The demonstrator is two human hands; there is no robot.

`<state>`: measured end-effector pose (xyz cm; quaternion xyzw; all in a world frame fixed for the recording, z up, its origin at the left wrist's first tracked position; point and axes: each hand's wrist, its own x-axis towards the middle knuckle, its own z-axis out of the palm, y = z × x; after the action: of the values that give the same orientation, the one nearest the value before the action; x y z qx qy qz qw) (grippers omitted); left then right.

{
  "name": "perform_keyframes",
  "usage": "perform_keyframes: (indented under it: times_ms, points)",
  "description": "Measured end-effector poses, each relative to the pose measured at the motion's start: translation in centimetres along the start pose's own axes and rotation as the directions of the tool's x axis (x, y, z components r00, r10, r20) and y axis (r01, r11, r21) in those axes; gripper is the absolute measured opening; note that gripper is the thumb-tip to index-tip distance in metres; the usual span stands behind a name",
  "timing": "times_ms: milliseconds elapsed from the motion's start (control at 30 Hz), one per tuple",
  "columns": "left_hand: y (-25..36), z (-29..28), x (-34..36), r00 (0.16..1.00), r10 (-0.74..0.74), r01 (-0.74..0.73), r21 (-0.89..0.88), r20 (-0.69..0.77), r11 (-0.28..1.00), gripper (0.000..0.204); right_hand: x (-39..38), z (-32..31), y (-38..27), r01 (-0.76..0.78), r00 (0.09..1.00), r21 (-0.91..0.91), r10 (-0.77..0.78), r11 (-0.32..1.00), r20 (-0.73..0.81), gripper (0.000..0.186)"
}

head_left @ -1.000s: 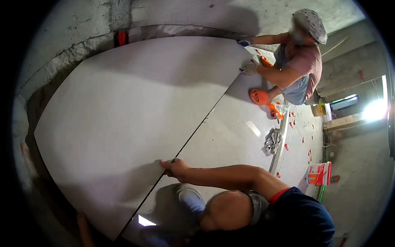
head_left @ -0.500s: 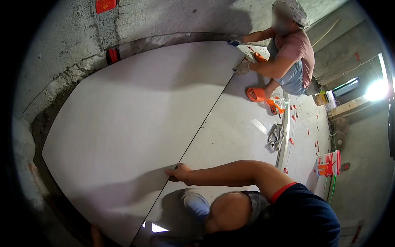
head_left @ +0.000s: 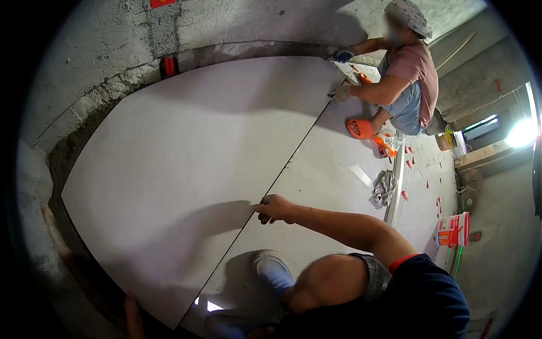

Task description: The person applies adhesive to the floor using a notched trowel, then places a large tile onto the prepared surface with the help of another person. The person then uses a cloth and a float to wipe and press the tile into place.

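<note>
A large pale floor tile [head_left: 169, 147] fills the left of the view. A thin dark joint divides it from the tiled floor [head_left: 316, 175] on its right. My right hand [head_left: 274, 209] is over this joint, thumb and forefinger pinched together at the line and the other fingers curled. Whatever they may hold is too small to tell. At the lower left, my left hand [head_left: 133, 315] grips the tile's near edge, most of its fingers hidden in shadow. At the far end, a crouching co-worker [head_left: 409, 79] has both gloved hands at the tile's corner and edge.
A rough concrete wall [head_left: 226, 28] and a dark gap border the tile. To the right lie a grey rag [head_left: 385, 188], a long metal straightedge [head_left: 395, 186] and an orange tool [head_left: 385, 148]. A red-and-white bucket [head_left: 453, 230] stands farther right, near a bright lamp [head_left: 520, 133].
My right hand has moved farther up along the joint, away from me. My left hand stays at the tile's near edge. The co-worker's hands remain at the far end.
</note>
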<state>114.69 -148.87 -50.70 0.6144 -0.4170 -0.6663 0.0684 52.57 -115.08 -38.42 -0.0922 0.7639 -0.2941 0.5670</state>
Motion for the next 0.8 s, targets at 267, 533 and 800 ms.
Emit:
perform_keyframes:
  times_ms: [267,533,800]
  points:
    - [-0.9,-1.8,-2.6,0.995,0.087,-0.08,0.135,-0.05,0.988,0.059,1.6,0.1,-3.0,0.12,0.992,-0.117,-0.125,0.986,-0.036,0.036]
    - [7.4,8.7,-3.6,0.984,-0.027,0.062,0.199,-0.176,0.978,0.056,0.3,-4.8,-3.0,0.1,0.955,-0.155,-0.139,0.983,-0.263,0.033]
    - [4.1,5.5,-6.5,0.967,-0.049,0.15,0.401,-0.251,0.904,0.072,3.8,-0.5,-4.3,0.129,0.983,-0.25,-0.157,0.96,-0.093,0.032]
